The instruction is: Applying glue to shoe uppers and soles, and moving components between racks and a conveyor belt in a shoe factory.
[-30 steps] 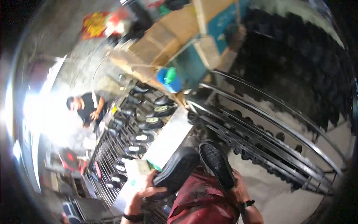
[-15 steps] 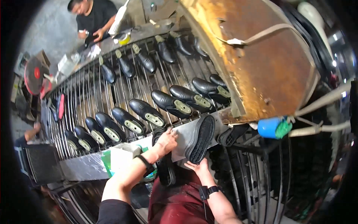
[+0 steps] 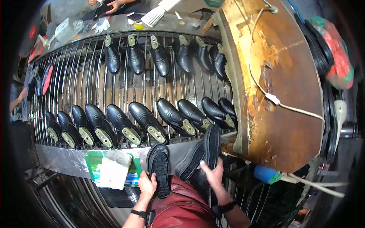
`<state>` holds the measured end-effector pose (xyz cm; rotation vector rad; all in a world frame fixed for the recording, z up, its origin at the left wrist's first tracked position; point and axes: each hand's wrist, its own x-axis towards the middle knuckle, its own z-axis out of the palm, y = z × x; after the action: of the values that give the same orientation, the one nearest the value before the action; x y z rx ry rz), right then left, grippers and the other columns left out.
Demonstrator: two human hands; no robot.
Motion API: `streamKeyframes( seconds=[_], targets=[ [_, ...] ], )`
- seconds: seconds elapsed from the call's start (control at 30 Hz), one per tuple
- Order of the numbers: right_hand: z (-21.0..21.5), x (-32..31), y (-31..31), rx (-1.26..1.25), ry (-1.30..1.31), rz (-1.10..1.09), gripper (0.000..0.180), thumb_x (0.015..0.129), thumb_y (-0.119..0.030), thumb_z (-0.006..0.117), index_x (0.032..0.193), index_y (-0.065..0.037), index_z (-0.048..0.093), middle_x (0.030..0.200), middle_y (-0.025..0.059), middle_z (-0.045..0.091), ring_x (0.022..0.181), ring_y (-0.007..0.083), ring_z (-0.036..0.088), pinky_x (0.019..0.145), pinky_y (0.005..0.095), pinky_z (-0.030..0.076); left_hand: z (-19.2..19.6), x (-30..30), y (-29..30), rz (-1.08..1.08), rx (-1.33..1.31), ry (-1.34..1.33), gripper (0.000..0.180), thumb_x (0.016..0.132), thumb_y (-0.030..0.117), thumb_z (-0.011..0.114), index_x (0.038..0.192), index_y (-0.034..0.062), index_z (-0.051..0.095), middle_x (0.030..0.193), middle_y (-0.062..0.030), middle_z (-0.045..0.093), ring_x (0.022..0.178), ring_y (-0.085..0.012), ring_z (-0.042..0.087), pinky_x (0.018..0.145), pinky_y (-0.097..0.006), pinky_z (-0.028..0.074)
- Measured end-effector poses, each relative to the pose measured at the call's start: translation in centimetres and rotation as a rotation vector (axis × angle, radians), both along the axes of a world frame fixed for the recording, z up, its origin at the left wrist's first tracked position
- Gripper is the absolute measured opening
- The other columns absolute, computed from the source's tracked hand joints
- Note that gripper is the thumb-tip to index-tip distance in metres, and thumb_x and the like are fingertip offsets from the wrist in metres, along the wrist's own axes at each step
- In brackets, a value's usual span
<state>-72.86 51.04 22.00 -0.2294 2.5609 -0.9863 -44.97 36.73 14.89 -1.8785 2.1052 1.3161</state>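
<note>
At the bench's near edge, my left hand [image 3: 147, 185] grips the lower left side of a black shoe sole [image 3: 161, 173], thumb against it. A second dark rim shows behind that sole's top. My right hand [image 3: 213, 174] holds another black sole, the raised one [image 3: 212, 142], by its lower end between thumb and fingers. This one stands nearly upright. Between the two hands, a third sole, the tilted one [image 3: 189, 161], lies aslant, partly behind the raised sole. Just beyond, black shoes on lasts [image 3: 148, 121] rest in a row across the metal bars.
A second row of lasted shoes [image 3: 136, 60] lies farther back on the bar rack [image 3: 87, 85]. Left of my hands, a white block [image 3: 115, 170] sits on green sheeting. A worn brown board [image 3: 289, 98] bounds the right, above a blue cylinder [image 3: 265, 173]. Another person's hands [image 3: 113, 7] show at the top.
My left hand has shifted to the lower left of its sole. My right hand has brought a sole up nearly upright, with another now visible beside it. The view has turned.
</note>
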Motion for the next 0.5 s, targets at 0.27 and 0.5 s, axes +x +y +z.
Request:
streamKeyframes(
  seconds=[0.27,0.5],
  targets=[
    [-7.6,-28.4,-14.3,0.437,0.267,-0.089,0.063,0.086,-0.026,0.066,0.140,0.006,0.058,0.140,0.0315,0.063,0.129,0.0479,0.060,0.112,0.0504,0.045,-1.9,-2.5,0.9,0.024,0.012,0.074,0.033,0.100,0.016,0.064,0.125,-0.0034,0.053,0.101,-0.0329,0.067,0.093,-0.0551,0.065,0.084,-0.057,0.051],
    [-16.0,-35.2,-10.3,0.547,0.292,-0.098,0.050,0.091,-0.027,0.062,0.128,0.005,0.068,0.132,0.0320,0.066,0.122,0.0466,0.063,0.106,0.0514,0.048,-0.9,-3.3,0.4,0.061,0.103,-0.014,0.039,0.103,0.023,0.062,0.127,-0.0066,0.055,0.108,-0.0344,0.065,0.101,-0.0554,0.063,0.092,-0.054,0.049]
  ],
)
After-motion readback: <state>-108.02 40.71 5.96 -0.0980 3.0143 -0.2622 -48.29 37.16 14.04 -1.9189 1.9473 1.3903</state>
